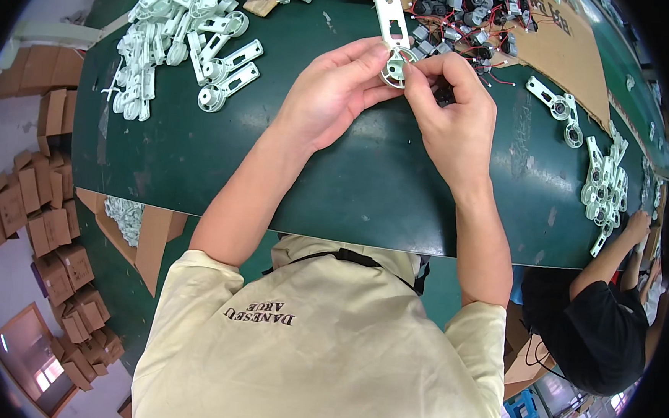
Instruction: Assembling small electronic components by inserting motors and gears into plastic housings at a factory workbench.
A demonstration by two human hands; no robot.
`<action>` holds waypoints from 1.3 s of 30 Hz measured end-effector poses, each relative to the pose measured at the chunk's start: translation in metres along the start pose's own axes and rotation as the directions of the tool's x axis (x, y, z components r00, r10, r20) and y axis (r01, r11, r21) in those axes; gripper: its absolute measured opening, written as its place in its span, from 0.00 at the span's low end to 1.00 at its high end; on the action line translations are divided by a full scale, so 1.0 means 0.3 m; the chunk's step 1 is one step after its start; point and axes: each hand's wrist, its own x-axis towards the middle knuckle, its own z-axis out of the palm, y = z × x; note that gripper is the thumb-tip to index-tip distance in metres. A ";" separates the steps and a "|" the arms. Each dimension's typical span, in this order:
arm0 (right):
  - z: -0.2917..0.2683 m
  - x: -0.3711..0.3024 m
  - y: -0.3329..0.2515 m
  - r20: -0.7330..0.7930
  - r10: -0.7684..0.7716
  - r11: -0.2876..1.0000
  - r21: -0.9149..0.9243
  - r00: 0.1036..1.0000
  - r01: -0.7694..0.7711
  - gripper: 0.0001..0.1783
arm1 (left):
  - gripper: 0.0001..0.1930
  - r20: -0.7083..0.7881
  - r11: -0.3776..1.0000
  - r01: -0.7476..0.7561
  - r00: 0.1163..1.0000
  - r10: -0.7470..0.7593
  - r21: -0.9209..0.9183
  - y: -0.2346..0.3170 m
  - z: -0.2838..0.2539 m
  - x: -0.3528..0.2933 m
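Toward the worktop's (336, 190) far edge, my left fingers (362, 63) pinch the ring-ended bracket (393, 13), bracing it; right fingers (424, 96) pinch its rim.

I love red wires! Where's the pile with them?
The wired pile lies near the top of the head view, right of centre, just beyond the right hand.

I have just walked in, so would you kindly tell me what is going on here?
A person is handling a pale green plastic piece over a dark green table. The left hand holds it, while the right hand is at its round end; whether it pinches anything small is hidden. A heap of similar pieces lies left, wired grey parts lie beyond the hands, and a smaller cluster lies right, near a co-worker in black.
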 end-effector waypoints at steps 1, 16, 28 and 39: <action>0.001 -0.001 0.001 0.000 0.001 1.000 0.001 1.000 -0.001 0.05 | 0.20 -0.015 1.000 -0.010 1.000 0.010 0.019 -0.001 0.006 -0.003; -0.008 0.004 0.004 0.005 0.059 0.998 0.008 0.998 -0.059 0.06 | 0.17 -0.050 0.985 -0.088 0.994 0.096 0.150 -0.024 0.012 -0.002; -0.016 0.003 0.018 0.042 0.080 0.997 0.005 0.996 -0.080 0.06 | 0.18 -0.050 0.971 -0.071 0.995 0.084 0.228 -0.036 0.020 -0.002; -0.056 0.025 0.032 0.178 0.116 0.985 0.104 0.977 -0.136 0.10 | 0.13 -0.050 0.999 -0.017 0.999 0.019 0.040 -0.027 0.003 -0.004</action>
